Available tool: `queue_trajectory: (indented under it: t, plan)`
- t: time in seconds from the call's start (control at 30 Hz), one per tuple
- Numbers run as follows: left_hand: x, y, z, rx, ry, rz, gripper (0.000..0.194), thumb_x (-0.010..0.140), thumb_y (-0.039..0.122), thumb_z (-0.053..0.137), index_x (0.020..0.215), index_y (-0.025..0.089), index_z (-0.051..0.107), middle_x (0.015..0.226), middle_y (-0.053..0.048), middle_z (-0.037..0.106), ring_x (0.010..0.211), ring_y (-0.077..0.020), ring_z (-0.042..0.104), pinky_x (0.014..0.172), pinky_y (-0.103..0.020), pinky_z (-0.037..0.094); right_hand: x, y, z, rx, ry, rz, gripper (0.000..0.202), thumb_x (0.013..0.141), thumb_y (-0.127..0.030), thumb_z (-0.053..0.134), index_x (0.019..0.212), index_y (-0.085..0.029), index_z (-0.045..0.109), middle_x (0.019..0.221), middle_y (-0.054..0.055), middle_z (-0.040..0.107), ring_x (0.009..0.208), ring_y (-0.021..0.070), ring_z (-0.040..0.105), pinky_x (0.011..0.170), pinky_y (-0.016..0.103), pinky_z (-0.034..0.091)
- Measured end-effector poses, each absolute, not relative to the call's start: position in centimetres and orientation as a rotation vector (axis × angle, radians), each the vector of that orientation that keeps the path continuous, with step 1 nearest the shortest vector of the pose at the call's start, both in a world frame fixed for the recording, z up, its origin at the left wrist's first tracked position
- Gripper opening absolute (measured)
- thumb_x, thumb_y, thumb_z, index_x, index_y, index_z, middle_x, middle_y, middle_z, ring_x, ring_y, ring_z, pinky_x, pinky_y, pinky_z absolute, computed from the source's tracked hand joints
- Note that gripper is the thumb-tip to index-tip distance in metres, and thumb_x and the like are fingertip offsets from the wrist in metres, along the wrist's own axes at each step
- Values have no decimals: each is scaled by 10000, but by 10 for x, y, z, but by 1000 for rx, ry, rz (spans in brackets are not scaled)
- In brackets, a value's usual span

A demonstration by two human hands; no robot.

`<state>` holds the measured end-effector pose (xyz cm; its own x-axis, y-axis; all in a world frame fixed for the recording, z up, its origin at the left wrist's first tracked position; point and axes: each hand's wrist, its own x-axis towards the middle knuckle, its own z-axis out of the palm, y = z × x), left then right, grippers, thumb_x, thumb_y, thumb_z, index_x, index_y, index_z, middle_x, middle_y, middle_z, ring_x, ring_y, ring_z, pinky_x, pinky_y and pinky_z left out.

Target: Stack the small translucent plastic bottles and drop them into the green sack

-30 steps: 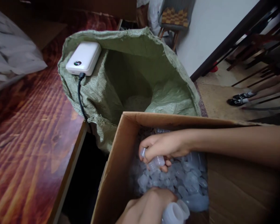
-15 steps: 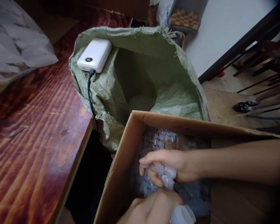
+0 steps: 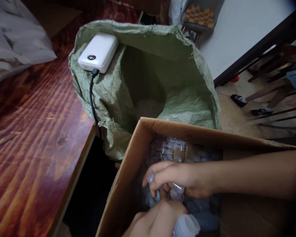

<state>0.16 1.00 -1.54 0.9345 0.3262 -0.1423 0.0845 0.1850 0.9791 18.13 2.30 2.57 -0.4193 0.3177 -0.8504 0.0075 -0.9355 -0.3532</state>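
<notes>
My right hand (image 3: 177, 176) reaches into the cardboard box (image 3: 128, 171) from the right. Its fingers are curled around a few small clear plastic caps (image 3: 177, 192), with one more cap (image 3: 151, 177) between the fingertips. Just below, my left hand (image 3: 160, 215) is closed, its back towards me and its fingers mostly hidden. A translucent plastic bottle (image 3: 186, 225) with an open mouth sticks out at its thumb side. Many similar small clear pieces (image 3: 171, 144) lie in the bottom of the box.
A green woven sack (image 3: 148, 31) gapes open behind the box. On its rim lies a white power bank (image 3: 98, 52) with a black cable (image 3: 91, 95). A wooden table (image 3: 39, 138) is at left, with a white plastic bag (image 3: 17, 42). A person's legs (image 3: 266, 93) show at right.
My right hand's fingers have turned downward over the caps, and one cap has come up between its fingertips. My left hand and the bottle have shifted slightly left.
</notes>
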Motion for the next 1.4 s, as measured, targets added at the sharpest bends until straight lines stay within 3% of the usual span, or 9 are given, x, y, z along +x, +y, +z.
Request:
queue_trajectory:
  t: [0.13, 0.33, 0.4, 0.5, 0.63, 0.8, 1.0, 1.27, 1.4]
  plan:
    - [15, 5, -45, 1338, 352, 155, 69, 719, 258, 586, 786, 247, 602, 588, 70, 573, 613, -147, 668, 529, -194, 520, 182, 35, 36, -1561, -639, 2408, 288, 660, -121, 616, 941, -179, 593, 645, -45, 575, 481, 57, 469, 454, 154, 340]
    - [41, -3, -57, 1215, 436, 82, 40, 677, 195, 557, 650, 218, 539, 516, 68, 497, 577, -160, 665, 522, -220, 524, 187, 45, 43, -1580, -952, 2398, 182, 858, -316, 545, 958, -166, 569, 755, -20, 600, 429, 39, 412, 395, 170, 331]
    - [35, -1, -48, 1197, 459, 80, 36, 688, 194, 563, 715, 217, 569, 562, 61, 538, 620, -170, 679, 551, -231, 537, 189, 49, 51, -1593, -1157, 2317, 209, 839, -274, 546, 1019, -175, 582, 797, -12, 618, 491, 57, 465, 444, 182, 378]
    - [14, 4, -24, 1173, 498, 88, 222, 725, 205, 576, 945, 236, 593, 737, 41, 637, 707, -168, 694, 619, -233, 553, 192, 55, 72, -1671, -1636, 1994, 297, 806, -230, 563, 1102, -217, 582, 841, -7, 645, 674, 111, 566, 569, 205, 431]
    - [-7, 9, 5, 1151, 544, 97, 403, 804, 267, 553, 1201, 272, 486, 889, 11, 672, 777, -161, 699, 700, -237, 557, 197, 60, 99, -1674, -1971, 1708, 253, 846, -303, 567, 1089, -232, 573, 757, -26, 641, 628, 120, 578, 527, 212, 401]
    - [3, 13, 13, 1005, 650, 33, 255, 876, 353, 484, 1112, 256, 467, 840, 19, 653, 806, -164, 675, 762, -295, 551, 208, 63, 110, -1489, -2517, 1362, 131, 868, -248, 581, 987, -221, 629, 918, -3, 660, 836, 166, 600, 691, 269, 418]
    - [10, 17, 18, 926, 703, 13, 488, 733, 389, 697, 1085, 240, 393, 855, 17, 615, 738, -148, 636, 694, -289, 533, 214, 61, 113, -1610, -2817, 1145, 27, 850, -205, 547, 858, -194, 570, 748, 0, 620, 598, 159, 549, 522, 275, 301]
    - [10, 14, 14, 1054, 694, 132, 715, 638, 282, 743, 1179, 247, 277, 913, -3, 571, 796, -174, 621, 687, -277, 489, 218, 61, 115, -1409, -2800, 1423, 96, 878, -244, 564, 866, -183, 638, 855, 10, 638, 787, 172, 574, 673, 285, 406]
    - [12, 15, 12, 1093, 653, 164, 768, 603, 267, 715, 1206, 229, 240, 1012, -55, 595, 803, -199, 629, 703, -313, 488, 218, 64, 114, -1385, -2661, 1503, 199, 891, -311, 594, 1041, -199, 661, 898, 6, 663, 864, 171, 597, 724, 276, 422]
